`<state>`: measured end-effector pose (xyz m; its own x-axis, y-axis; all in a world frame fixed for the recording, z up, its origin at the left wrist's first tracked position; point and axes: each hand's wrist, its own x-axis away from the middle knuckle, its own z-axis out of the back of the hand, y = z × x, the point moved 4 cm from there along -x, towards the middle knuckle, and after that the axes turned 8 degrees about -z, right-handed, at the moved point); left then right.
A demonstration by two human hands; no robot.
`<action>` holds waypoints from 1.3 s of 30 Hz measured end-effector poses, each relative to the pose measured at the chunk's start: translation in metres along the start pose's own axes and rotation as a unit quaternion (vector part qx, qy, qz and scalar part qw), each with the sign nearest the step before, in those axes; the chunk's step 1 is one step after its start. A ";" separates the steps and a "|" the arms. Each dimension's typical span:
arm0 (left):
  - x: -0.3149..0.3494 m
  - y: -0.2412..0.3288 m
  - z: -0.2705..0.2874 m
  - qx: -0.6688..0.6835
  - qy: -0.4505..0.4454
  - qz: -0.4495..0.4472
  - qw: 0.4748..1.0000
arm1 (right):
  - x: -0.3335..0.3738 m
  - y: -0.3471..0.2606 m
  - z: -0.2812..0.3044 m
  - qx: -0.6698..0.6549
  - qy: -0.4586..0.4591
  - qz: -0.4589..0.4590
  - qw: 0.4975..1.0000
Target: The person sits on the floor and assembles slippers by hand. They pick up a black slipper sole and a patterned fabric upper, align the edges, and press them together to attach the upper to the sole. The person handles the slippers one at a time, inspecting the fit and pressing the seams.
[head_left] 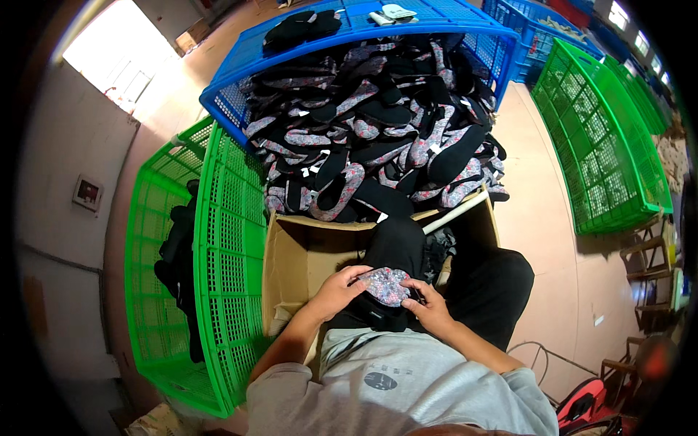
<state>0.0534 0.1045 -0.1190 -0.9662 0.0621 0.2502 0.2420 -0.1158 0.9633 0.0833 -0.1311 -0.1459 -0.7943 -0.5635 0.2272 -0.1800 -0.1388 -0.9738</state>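
On the person's lap, near the bottom middle of the view, a small floral-patterned fabric piece (387,285) is held between both hands over a black item lying on the dark trousers. The left hand (340,289) curls around the piece's left edge, fingers bent and closed onto the cloth, thumb on top. The right hand (430,307) pinches the right edge, its fingers folded tight against the fabric; how much of the piece lies under the palm cannot be told. Just beyond the knees stands an open cardboard box (302,254), its flaps up, with a few dark pieces showing in its right part. Farther away, a blue plastic crate (240,80) tilts toward the person and spills a large heap of shoe uppers (378,131), black ones mixed with floral-grey ones, reaching down to the far rim of the box. To the left, a green plastic crate (225,240) stands on its side just beside the box, and a second green one (149,254) behind it holds dark cloth. To the right, well apart across the bare floor, another green crate (603,145) leans upright, with more blue crates (531,22) at the far right. A wooden stool (651,276) and a red bag (582,403) sit at the near right.
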 end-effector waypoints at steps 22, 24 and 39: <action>0.013 -0.026 -0.006 -0.089 0.129 -0.029 0.987 | 0.000 0.027 0.006 0.042 0.024 0.007 0.999; 0.020 -0.004 -0.013 -0.264 0.218 -0.117 0.932 | -0.002 0.021 0.000 0.060 0.040 0.022 0.997; 0.020 0.054 -0.031 -0.326 0.148 -0.298 0.885 | -0.012 0.012 -0.006 0.028 0.049 -0.001 0.998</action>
<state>0.0447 0.0692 -0.0646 -0.9096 0.0533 -0.4120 -0.3270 -0.7034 0.6312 0.0864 -0.1211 -0.1607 -0.8477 -0.4804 0.2252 -0.1521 -0.1866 -0.9706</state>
